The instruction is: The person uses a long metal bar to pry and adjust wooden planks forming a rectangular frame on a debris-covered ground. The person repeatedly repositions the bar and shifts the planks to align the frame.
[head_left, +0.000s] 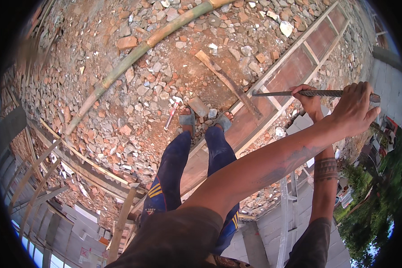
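Observation:
My left hand (355, 107) crosses to the right side, its fingers wrapped round a long ridged steel bar (326, 93). My right hand (307, 96) grips that bar farther along, nearer its thin end, which rests at the edge of a long wooden frame with brown panels (321, 38). A rough wooden batten (214, 67) lies across the frame's side. A hammer with a red-and-white handle (170, 116) lies on the rubble by my sandalled feet (186, 117).
A long bamboo pole (134, 58) curves across the broken bricks and stones (156, 76). Timber planks and poles (80, 156) stand at the left. Grey blockwork (384, 76) is at the right, an aluminium ladder-like frame (291, 205) below, and greenery (366, 201) at lower right.

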### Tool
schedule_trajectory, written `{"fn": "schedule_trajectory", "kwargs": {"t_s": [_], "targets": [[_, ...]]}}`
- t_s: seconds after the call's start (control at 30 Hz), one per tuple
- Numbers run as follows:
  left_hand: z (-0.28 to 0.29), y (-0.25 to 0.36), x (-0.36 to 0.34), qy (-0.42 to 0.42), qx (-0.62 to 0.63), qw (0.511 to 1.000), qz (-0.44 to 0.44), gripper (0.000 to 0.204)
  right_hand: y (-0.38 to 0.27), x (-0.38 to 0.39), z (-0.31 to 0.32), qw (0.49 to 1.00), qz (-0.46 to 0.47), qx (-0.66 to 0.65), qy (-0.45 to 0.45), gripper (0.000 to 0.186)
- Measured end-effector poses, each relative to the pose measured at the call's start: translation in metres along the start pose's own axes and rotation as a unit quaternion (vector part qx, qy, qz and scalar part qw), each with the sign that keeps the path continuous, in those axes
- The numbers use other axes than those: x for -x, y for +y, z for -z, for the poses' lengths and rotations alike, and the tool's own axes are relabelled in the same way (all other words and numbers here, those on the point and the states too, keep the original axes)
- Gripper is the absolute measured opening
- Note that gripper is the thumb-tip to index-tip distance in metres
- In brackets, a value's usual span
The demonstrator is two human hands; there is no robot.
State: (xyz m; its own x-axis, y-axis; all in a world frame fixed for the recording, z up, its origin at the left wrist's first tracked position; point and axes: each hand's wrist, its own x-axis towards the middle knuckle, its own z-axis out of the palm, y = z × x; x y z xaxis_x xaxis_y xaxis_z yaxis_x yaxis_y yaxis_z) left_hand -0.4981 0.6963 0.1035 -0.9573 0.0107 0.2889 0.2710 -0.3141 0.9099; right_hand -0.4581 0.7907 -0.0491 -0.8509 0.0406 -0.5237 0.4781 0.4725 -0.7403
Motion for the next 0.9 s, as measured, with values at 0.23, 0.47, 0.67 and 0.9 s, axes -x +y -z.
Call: {"fn": "schedule_trajectory", "kwargs": {"t_s": [0.23, 0.47, 0.67, 0.9], "targets": [[-0.002, -0.023, -0.019, -0.039, 0.001, 0.999, -0.014, 0.051, -0.001, -0.022, 0.017, 1.000, -0.010, -0.010, -0.005, 0.011], [-0.015, -0.037, -0.032, -0.100, 0.067, 0.991, 0.067, 0.044, 0.017, -0.025, 0.026, 1.000, -0.005, -0.017, -0.011, 0.011], [-0.016, -0.026, -0.029, -0.188, 0.068, 0.970, 0.142, 0.050, 0.010, 0.004, 0.014, 0.999, 0.009, 0.007, -0.035, 0.012], [0.043, 0.017, 0.033, -0.228, 0.058, 0.964, 0.122, 0.048, -0.050, 0.069, -0.025, 0.993, 0.010, -0.110, -0.035, 0.016]]}}
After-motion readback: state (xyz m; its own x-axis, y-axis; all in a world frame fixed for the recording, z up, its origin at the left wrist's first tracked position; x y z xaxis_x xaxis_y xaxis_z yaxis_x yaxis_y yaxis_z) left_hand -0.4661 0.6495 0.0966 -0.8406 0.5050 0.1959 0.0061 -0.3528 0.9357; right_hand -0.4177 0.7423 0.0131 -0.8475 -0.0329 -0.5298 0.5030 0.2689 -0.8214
